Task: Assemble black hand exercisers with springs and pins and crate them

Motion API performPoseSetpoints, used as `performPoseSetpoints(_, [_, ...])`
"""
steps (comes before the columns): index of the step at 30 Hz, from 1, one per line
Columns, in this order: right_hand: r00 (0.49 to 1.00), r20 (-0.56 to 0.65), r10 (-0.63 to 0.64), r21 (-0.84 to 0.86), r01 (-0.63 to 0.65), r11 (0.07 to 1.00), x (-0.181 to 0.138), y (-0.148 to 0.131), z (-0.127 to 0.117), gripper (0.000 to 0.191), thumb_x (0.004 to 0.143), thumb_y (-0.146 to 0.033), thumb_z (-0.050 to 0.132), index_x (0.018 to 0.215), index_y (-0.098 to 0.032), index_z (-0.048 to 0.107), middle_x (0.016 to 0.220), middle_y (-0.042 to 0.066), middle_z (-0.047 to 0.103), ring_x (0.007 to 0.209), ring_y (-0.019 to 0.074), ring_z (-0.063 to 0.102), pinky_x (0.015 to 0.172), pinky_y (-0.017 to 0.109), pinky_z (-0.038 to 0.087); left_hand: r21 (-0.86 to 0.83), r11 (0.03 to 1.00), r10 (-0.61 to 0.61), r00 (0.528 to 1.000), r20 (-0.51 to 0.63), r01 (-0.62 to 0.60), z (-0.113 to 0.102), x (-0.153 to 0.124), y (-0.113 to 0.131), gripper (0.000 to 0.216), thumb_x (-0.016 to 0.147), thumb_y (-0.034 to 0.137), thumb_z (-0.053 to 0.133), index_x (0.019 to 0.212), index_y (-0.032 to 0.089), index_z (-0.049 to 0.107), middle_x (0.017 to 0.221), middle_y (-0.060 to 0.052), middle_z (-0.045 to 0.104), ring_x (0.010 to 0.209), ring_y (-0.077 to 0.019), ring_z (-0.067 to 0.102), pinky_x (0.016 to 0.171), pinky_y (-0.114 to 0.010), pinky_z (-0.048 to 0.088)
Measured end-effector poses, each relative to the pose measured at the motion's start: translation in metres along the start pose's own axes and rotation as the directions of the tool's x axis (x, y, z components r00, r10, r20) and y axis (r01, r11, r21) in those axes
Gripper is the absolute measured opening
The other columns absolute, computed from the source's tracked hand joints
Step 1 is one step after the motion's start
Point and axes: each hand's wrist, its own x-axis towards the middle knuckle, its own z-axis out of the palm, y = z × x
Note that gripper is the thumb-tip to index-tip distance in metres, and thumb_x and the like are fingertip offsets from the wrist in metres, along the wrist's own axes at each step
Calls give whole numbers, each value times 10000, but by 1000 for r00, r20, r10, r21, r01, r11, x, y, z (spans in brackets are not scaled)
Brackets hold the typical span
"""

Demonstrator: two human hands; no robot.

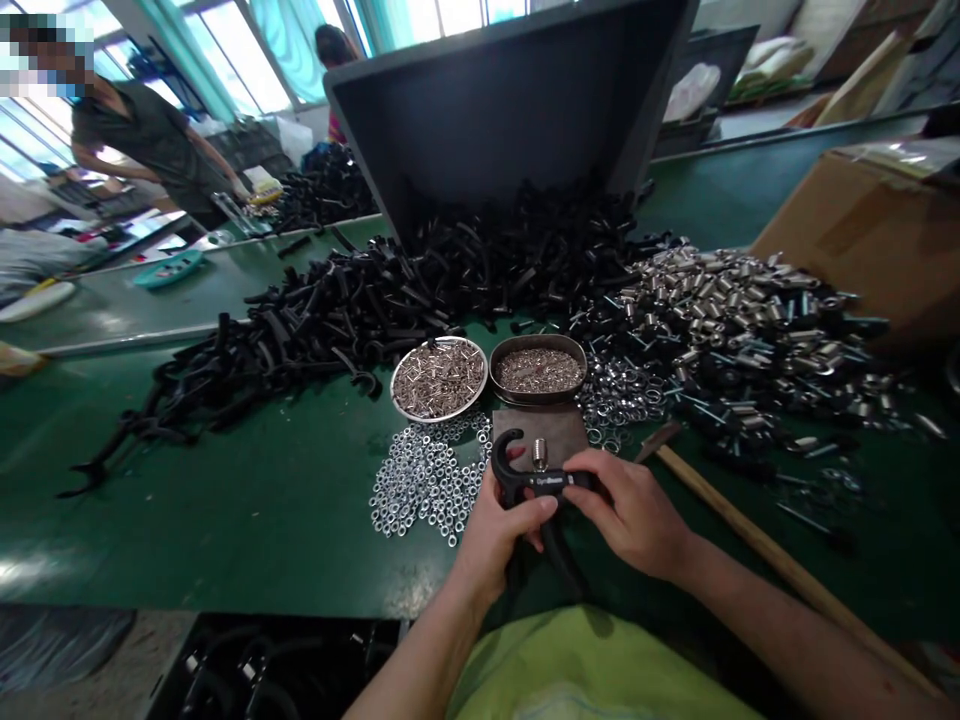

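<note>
I hold a black hand-grip tool [536,485] with a hooked end and a small metal knob on top, just above the green table's near edge. My left hand [495,535] is closed round its left side and handle. The fingers of my right hand [626,510] pinch its right end. Directly behind it lies a small brown pad [551,425]. Left of the tool spreads a patch of loose silver nuts [424,480].
Two metal dishes of small parts [439,378] [538,368] sit behind the pad. A big heap of black grip parts [420,290] spills from a dark bin [510,100]. Springs and rods [750,320] pile at right beside a cardboard box [870,230]. A hammer [750,535] lies right. Another person [142,140] works far left.
</note>
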Motion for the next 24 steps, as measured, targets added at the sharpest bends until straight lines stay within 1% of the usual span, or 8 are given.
performPoseSetpoints(1, [991, 59, 118, 58, -121, 991, 0, 3, 3, 242, 908, -394, 422, 921, -197, 561, 705, 22, 633, 648, 157, 606, 608, 273, 464, 95, 993, 70, 997, -26, -67, -3, 0, 2, 812, 606, 267, 765, 1308, 231, 358, 837, 13, 601, 532, -92, 539, 472, -213, 466])
performPoseSetpoints(3, [909, 278, 309, 200, -370, 907, 2, 10, 10, 391, 940, -489, 294, 932, -190, 546, 563, -24, 554, 496, 131, 537, 487, 244, 426, 292, 933, 227, 973, -28, -210, -9, 0, 4, 897, 608, 224, 765, 1368, 261, 289, 1001, -29, 609, 726, -147, 612, 640, -272, 527])
performPoseSetpoints(5, [830, 461, 314, 305, -480, 823, 7, 15, 15, 499, 929, -562, 245, 926, -176, 561, 568, -21, 546, 493, 122, 521, 446, 226, 415, 420, 854, 327, 945, 24, -307, -13, 0, 5, 920, 626, 191, 747, 1397, 276, 251, 1140, -56, 577, 929, -194, 611, 822, -332, 513])
performPoseSetpoints(6, [818, 501, 281, 332, -482, 811, 10, 16, 17, 507, 915, -581, 280, 926, -169, 575, 630, -2, 580, 539, 123, 539, 455, 221, 425, 451, 831, 338, 939, 57, -326, -14, -1, 4, 914, 635, 183, 737, 1400, 276, 247, 1183, -63, 561, 1000, -211, 595, 880, -353, 492])
performPoseSetpoints(10, [865, 449, 223, 287, -376, 881, 20, 7, 23, 343, 882, -470, 468, 848, -154, 596, 784, 31, 617, 674, 134, 561, 518, 220, 435, 439, 850, 303, 952, 48, -292, -15, -3, -4, 876, 622, 183, 737, 1369, 252, 284, 1257, -78, 525, 1118, -241, 550, 972, -390, 440])
performPoseSetpoints(16, [946, 283, 156, -11, -159, 987, 17, -10, 28, 191, 897, -284, 455, 747, -179, 509, 777, 27, 607, 745, 150, 566, 644, 260, 415, 374, 894, 296, 951, -86, -245, -13, -8, -22, 845, 603, 212, 743, 1323, 256, 302, 1230, -59, 543, 1097, -228, 566, 971, -381, 443])
performPoseSetpoints(20, [941, 322, 103, -184, -44, 982, 14, -12, 26, 209, 919, -295, 425, 762, -179, 498, 786, 40, 624, 727, 159, 586, 635, 270, 403, 402, 877, 323, 943, -84, -265, -13, -12, -27, 832, 599, 230, 749, 1304, 254, 309, 1242, -62, 521, 1120, -230, 546, 980, -382, 434])
performPoseSetpoints(24, [913, 396, 99, -383, 66, 922, 11, -16, 27, 248, 935, -303, 375, 856, -150, 554, 810, 84, 660, 718, 198, 629, 594, 285, 395, 484, 823, 327, 945, 26, -298, -15, -14, -26, 801, 564, 204, 756, 1254, 226, 349, 1187, -73, 540, 1094, -242, 552, 946, -388, 452])
